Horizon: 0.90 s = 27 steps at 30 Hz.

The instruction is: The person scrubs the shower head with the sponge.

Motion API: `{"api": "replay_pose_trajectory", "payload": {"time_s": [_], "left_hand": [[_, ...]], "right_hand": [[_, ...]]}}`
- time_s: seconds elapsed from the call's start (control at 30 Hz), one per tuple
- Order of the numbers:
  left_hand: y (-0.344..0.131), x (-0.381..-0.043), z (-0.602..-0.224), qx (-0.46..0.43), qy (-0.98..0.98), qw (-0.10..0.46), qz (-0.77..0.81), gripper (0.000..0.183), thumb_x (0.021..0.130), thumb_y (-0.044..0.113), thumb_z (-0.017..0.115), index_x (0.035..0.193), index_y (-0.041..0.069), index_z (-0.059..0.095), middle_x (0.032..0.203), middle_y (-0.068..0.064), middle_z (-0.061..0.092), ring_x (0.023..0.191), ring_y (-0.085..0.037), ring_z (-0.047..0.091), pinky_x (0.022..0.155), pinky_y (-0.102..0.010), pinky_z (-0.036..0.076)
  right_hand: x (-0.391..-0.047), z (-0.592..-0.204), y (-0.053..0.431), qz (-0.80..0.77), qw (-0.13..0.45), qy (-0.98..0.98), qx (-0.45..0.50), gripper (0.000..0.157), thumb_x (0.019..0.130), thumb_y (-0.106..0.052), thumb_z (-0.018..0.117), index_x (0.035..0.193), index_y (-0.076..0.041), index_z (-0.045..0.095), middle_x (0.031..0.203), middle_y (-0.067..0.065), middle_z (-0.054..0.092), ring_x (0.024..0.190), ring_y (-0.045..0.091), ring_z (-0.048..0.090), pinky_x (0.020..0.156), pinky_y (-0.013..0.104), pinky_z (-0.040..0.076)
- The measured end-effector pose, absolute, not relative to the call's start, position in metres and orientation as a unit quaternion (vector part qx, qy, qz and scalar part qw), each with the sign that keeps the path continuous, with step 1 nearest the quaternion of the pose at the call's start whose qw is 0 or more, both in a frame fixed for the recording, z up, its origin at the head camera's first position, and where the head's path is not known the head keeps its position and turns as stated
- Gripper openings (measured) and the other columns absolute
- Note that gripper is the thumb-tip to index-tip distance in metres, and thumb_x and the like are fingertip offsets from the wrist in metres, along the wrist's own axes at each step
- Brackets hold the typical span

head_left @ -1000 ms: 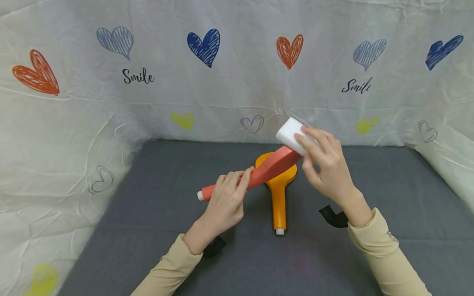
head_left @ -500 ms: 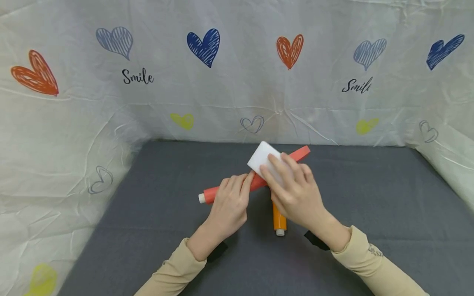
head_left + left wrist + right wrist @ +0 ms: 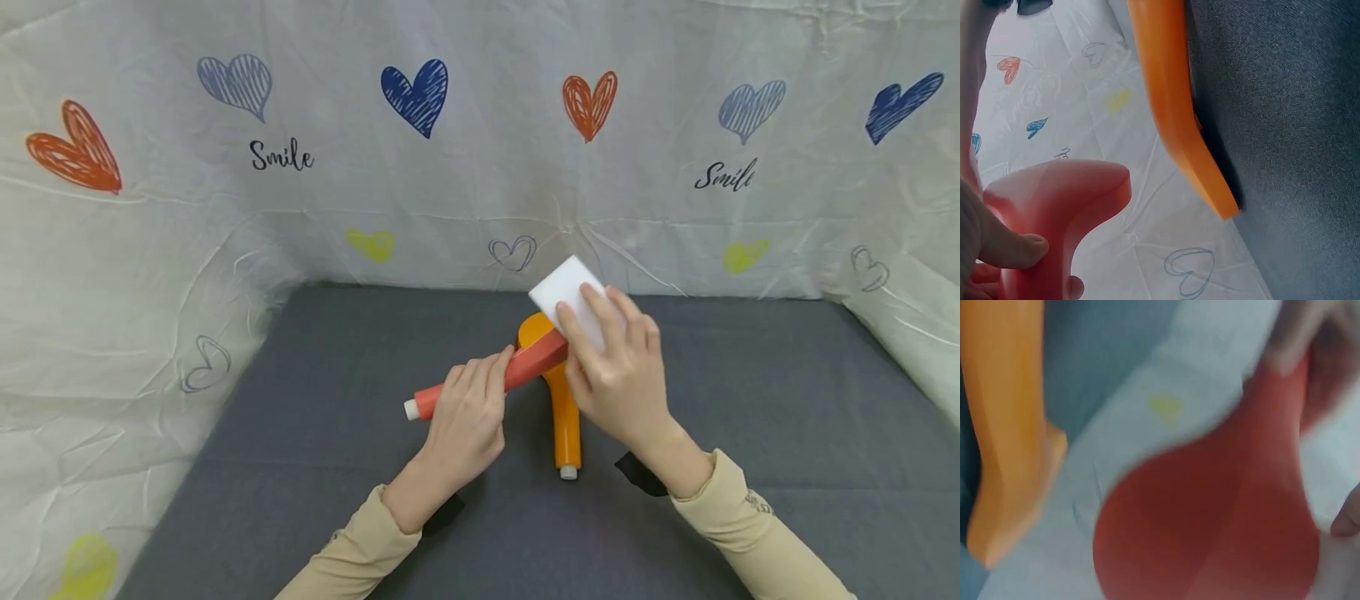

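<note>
My left hand [image 3: 467, 421] grips the handle of a red paddle [image 3: 535, 360] with a pale end cap. The paddle is raised and tilted, its head pointing up to the right. In my right hand [image 3: 621, 379] is a white block-shaped sponge [image 3: 564, 290], pinched against the paddle's head. The right wrist view shows the rounded red head [image 3: 1210, 519] broadside, with the sponge [image 3: 1336, 565] at its edge; that view is blurred. Behind and below, an orange paddle [image 3: 566, 421] of like shape lies on the table, its head partly covered by the red one.
A dark grey cloth [image 3: 315, 500] covers the table. White sheeting [image 3: 480, 183] printed with hearts and "Smile" rises behind it and along both sides. Black straps [image 3: 642, 475] show beneath the wrists.
The sponge in my right hand moves from the paddle's far end down toward its handle, then partly back up. The left hand keeps its hold, and the red paddle's tilt shifts.
</note>
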<state>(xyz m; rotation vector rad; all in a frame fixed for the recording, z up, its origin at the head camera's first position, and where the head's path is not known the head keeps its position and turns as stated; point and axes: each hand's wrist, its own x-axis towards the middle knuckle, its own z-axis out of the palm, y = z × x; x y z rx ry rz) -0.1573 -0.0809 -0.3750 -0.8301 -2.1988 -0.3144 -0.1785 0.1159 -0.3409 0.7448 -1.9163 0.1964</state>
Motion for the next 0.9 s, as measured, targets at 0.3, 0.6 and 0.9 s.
{"api": "replay_pose_trajectory", "payload": {"time_s": [0.3,0.6,0.9], "left_hand": [[-0.078,-0.157,-0.378,-0.316,-0.855,0.34,-0.233,0.044,0.074,-0.006,0.066,0.116,-0.008,0.053,0.102,-0.016,0.061,0.085,-0.027,0.058,0.07,-0.036,0.046],[-0.083,-0.156,-0.376,-0.256,-0.742,0.119,-0.608,0.059,0.078,0.003,0.073,0.129,0.0,0.042,0.099,-0.013,0.065,0.074,-0.02,0.058,0.061,-0.028,0.047],[-0.076,-0.155,-0.378,-0.232,-0.621,-0.004,-0.749,0.058,0.083,0.003,0.068,0.129,0.006,0.034,0.104,-0.025,0.06,0.073,-0.02,0.06,0.066,-0.028,0.051]], "right_hand": [[-0.168,-0.357,0.11,0.052,0.548,-0.749,0.368,0.037,0.082,-0.008,0.05,0.116,-0.004,0.063,0.124,0.022,0.053,0.109,0.042,0.049,0.074,0.047,0.038],[-0.173,-0.324,0.141,0.379,0.523,-0.729,0.226,0.04,0.08,-0.008,0.053,0.116,0.009,0.055,0.124,0.031,0.046,0.112,0.04,0.044,0.084,0.043,0.042],[-0.173,-0.34,0.135,0.642,0.366,-0.593,0.32,0.043,0.089,-0.004,0.055,0.124,0.015,0.038,0.127,0.019,0.043,0.112,0.03,0.044,0.083,0.029,0.047]]}}
